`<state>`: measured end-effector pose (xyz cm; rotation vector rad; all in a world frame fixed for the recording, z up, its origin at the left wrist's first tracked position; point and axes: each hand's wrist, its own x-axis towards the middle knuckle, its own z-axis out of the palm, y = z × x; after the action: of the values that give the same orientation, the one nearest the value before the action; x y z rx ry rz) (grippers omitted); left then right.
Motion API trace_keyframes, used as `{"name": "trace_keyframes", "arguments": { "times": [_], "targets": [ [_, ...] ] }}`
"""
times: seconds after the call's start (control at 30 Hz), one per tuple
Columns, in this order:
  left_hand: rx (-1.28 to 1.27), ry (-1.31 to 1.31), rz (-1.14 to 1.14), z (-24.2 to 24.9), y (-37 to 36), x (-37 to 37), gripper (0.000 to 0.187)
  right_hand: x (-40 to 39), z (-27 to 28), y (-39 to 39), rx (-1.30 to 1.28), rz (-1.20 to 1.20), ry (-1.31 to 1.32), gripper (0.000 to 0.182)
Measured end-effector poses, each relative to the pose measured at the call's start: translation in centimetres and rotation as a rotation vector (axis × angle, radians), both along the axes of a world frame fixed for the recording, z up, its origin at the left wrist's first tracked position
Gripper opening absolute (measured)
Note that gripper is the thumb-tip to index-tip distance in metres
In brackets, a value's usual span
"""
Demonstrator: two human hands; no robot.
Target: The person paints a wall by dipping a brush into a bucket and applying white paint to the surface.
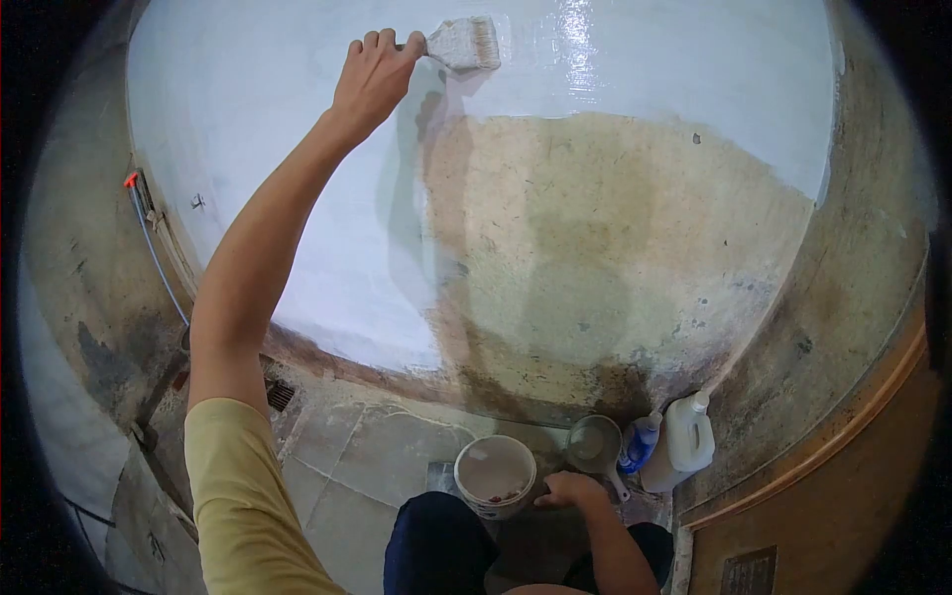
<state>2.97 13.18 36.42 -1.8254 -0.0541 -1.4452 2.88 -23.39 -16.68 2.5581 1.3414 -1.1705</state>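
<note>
My left hand [379, 79] is raised to the upper wall, its fingers closed on the handle of a wide paintbrush [464, 45]. The bristles, thick with white paint, press against the wet painted wall [645, 59]. Below the painted area, a bare yellowish patch of wall [585, 218] shows. Down by my knees, my right hand [573, 490] is closed beside the rim of a white bucket [496, 441]; whether it grips anything is hidden. Pale paint sits inside the bucket.
A dipper [595, 441] with a handle, a blue bottle [640, 443] and a white jug [691, 441] stand at the wall's foot, right of the bucket. At left are an orange-ended hose [149, 233] and a floor drain [282, 397]. A brown door [828, 496] borders the lower right.
</note>
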Motion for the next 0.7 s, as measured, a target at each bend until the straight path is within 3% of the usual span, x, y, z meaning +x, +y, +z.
{"name": "trace_keyframes", "arguments": {
  "times": [0.27, 0.7],
  "targets": [
    [-0.027, 0.014, 0.036, -0.3, 0.3, -1.1, 0.026, 0.8, -2.2, -0.2, 0.050, 0.016, -0.006, 0.068],
    [-0.087, 0.009, 0.096, -1.9, 4.5, -4.1, 0.025, -0.4, 0.8, -0.3, 0.070, -0.013, -0.028, 0.066]
  ]
}}
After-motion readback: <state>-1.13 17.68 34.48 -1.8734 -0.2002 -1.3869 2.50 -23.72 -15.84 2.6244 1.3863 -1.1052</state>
